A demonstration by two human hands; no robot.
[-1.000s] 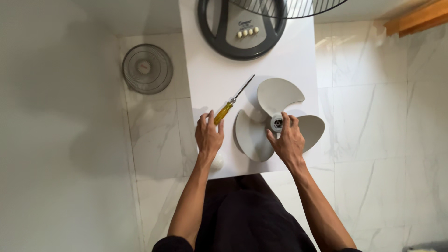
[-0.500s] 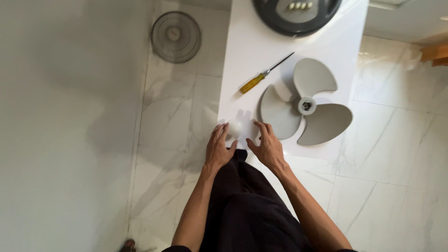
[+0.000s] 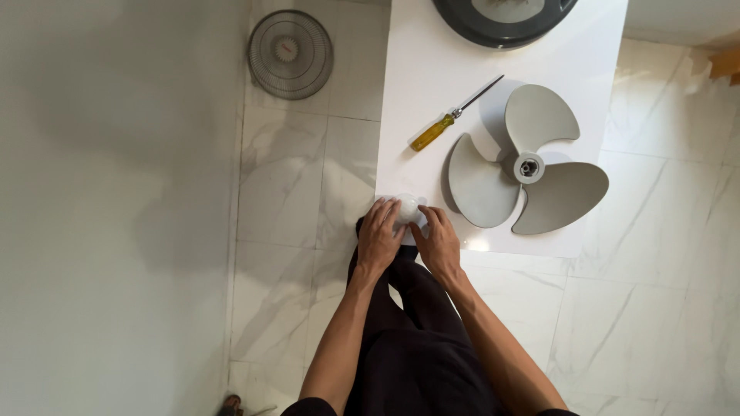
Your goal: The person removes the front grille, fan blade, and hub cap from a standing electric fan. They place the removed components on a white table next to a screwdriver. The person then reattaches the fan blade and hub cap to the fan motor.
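Note:
A small round white cap (image 3: 407, 207) sits at the near left corner of the white table (image 3: 432, 69). My left hand (image 3: 379, 235) and my right hand (image 3: 438, 239) close around it from both sides, fingers touching it. A grey three-bladed fan propeller (image 3: 524, 171) lies flat on the table to the right of my hands. A screwdriver with a yellow handle (image 3: 449, 120) lies diagonally beyond them, untouched.
The dark grey round fan base (image 3: 501, 23) stands at the table's far edge. A round wire fan guard (image 3: 290, 54) lies on the marble floor to the left. My dark trousers fill the lower middle. A wooden piece (image 3: 724, 62) shows at right.
My hands left the screwdriver and the propeller hub, drew back to the table's near corner, and closed on the white cap. The camera view shifted so the table sits further right.

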